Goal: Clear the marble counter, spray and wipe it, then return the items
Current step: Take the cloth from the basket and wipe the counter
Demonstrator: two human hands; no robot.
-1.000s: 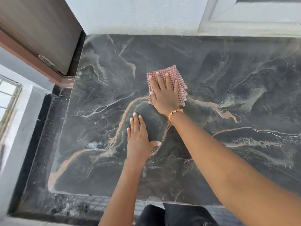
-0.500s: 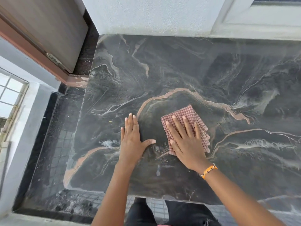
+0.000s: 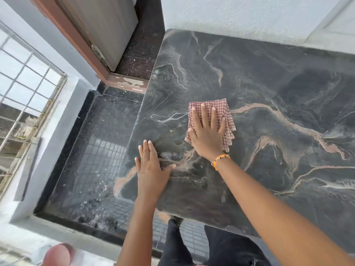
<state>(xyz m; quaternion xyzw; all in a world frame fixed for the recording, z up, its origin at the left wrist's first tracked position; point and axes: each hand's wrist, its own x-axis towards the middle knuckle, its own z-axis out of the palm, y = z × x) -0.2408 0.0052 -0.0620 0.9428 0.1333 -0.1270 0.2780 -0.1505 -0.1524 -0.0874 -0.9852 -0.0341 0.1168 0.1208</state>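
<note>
A dark marble counter [image 3: 269, 89] with pale and pink veins fills the right of the head view. A folded red-and-white checked cloth [image 3: 226, 110] lies on it near its left edge. My right hand [image 3: 207, 135] presses flat on the cloth with straight, spread fingers; an orange band is on that wrist. My left hand [image 3: 151, 167] rests flat on the bare marble just below and left of the cloth, close to the counter's left edge. Some wet foam spots show on the marble between the two hands.
Left of the counter, a lower black granite ledge [image 3: 107, 135] and tiled floor with debris. A brown door frame [image 3: 80, 45] and grey door stand at the upper left, a barred window [image 3: 25, 96] at the far left. A white wall [image 3: 240, 14] backs the counter.
My right hand has slid the cloth from the counter's middle down toward me, then left and away, close to the counter's left edge. My left hand stays flat on the marble. The camera has swung left.
</note>
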